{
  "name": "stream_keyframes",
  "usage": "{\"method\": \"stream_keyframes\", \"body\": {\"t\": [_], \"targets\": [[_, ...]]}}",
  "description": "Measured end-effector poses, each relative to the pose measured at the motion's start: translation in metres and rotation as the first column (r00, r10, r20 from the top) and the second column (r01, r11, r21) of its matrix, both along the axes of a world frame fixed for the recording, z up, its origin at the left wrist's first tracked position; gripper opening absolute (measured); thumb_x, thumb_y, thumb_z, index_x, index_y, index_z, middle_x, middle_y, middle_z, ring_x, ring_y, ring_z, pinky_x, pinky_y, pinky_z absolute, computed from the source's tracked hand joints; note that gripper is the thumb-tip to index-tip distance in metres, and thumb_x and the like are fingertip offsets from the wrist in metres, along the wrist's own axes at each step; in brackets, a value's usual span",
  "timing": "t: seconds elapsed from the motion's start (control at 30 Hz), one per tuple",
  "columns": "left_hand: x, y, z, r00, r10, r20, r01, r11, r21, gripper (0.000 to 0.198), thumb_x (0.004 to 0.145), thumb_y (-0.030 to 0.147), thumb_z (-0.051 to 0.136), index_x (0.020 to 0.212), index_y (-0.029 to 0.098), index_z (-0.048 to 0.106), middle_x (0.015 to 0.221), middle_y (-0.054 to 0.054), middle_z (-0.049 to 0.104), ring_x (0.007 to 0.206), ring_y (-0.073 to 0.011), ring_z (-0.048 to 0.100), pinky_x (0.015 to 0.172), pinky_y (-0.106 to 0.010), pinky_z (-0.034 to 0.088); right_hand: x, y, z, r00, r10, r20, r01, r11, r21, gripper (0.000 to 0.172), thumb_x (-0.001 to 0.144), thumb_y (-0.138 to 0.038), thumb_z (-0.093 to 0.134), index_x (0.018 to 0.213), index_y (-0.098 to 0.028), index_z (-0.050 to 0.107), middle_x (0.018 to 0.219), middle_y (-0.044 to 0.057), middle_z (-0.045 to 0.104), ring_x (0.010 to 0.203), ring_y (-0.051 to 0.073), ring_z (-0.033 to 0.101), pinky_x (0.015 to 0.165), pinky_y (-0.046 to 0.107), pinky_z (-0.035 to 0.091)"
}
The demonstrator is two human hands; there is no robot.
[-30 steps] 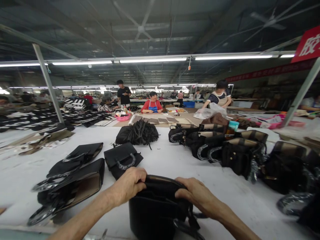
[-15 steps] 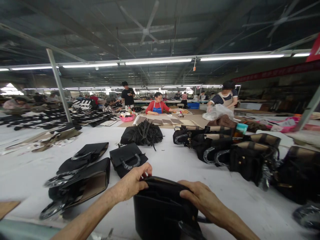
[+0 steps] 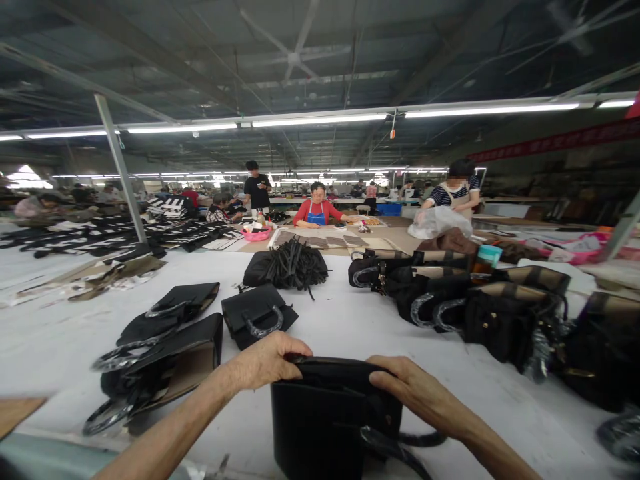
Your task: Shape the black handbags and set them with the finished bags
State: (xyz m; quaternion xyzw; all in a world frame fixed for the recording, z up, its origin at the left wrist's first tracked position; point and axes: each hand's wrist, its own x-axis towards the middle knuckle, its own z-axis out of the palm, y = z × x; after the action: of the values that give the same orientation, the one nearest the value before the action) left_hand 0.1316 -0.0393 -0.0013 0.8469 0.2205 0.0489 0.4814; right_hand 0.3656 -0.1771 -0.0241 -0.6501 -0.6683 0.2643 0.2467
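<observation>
A black handbag (image 3: 320, 420) stands upright on the white table right in front of me. My left hand (image 3: 270, 360) pinches the left end of its top edge between thumb and fingers. At the right end of that edge, my right hand (image 3: 405, 387) grips it, thumb on the near side. The bag's dark handle (image 3: 390, 448) droops at its lower right. Beyond my left hand lies another black bag (image 3: 257, 313) with a plastic-wrapped handle. To the left, an open black bag (image 3: 165, 367) with a tan lining lies on its side.
Several black bags (image 3: 500, 327) stand in a group on the right, with a teal-lidded jar (image 3: 486, 259) behind them. Black strips (image 3: 295, 263) are heaped at mid-table. Across the table sit and stand co-workers, one in a red top (image 3: 317, 208). A metal post (image 3: 120, 170) rises at left.
My left hand's fingers have come down from being raised and now close over the bag's top edge. The bag's handle has swung out further to the right.
</observation>
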Motion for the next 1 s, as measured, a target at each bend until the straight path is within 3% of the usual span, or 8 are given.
{"method": "stream_keyframes", "body": {"t": [0.2,0.43,0.73,1.0], "targets": [[0.0,-0.003,0.0,0.998,0.049,0.029,-0.049,0.999,-0.018,0.011,0.065,0.022,0.05,0.065,0.013,0.056,0.056,0.004,0.04,0.053,-0.0081,0.034,0.047,-0.018,0.027,0.0,0.002,-0.002,0.999,-0.015,0.029,0.015,1.0,0.006,0.032,0.083,-0.04,0.036,0.08,-0.019,0.06,0.072,-0.001,0.058,0.065,0.013,0.049,0.059,0.021,0.035],[0.001,-0.001,-0.006,0.997,0.051,0.06,-0.042,0.99,-0.132,0.017,0.068,0.026,0.051,0.071,0.012,0.06,0.058,0.004,0.044,0.055,-0.0084,0.035,0.051,-0.018,0.028,-0.001,0.003,-0.003,0.997,-0.026,0.069,0.025,1.0,0.017,0.034,0.084,-0.041,0.034,0.078,-0.018,0.059,0.069,-0.002,0.057,0.063,0.012,0.048,0.058,0.021,0.034],[0.004,0.002,-0.011,0.998,0.048,0.041,-0.054,0.988,0.145,0.021,0.073,0.028,0.045,0.064,0.013,0.056,0.055,0.004,0.037,0.053,-0.0084,0.031,0.052,-0.019,0.027,-0.004,-0.001,0.003,0.979,-0.048,0.199,0.037,0.998,0.056,0.035,0.085,-0.04,0.031,0.068,-0.019,0.052,0.059,-0.004,0.049,0.057,0.01,0.044,0.054,0.02,0.031],[0.006,-0.003,-0.011,0.994,0.097,0.043,-0.101,0.989,0.112,0.02,0.073,0.026,0.045,0.069,0.013,0.059,0.054,0.004,0.04,0.052,-0.0085,0.033,0.05,-0.019,0.025,-0.006,-0.003,0.004,0.975,-0.047,0.218,0.034,0.997,0.065,0.035,0.086,-0.039,0.03,0.068,-0.02,0.053,0.059,-0.004,0.049,0.057,0.01,0.044,0.055,0.021,0.03]]}}
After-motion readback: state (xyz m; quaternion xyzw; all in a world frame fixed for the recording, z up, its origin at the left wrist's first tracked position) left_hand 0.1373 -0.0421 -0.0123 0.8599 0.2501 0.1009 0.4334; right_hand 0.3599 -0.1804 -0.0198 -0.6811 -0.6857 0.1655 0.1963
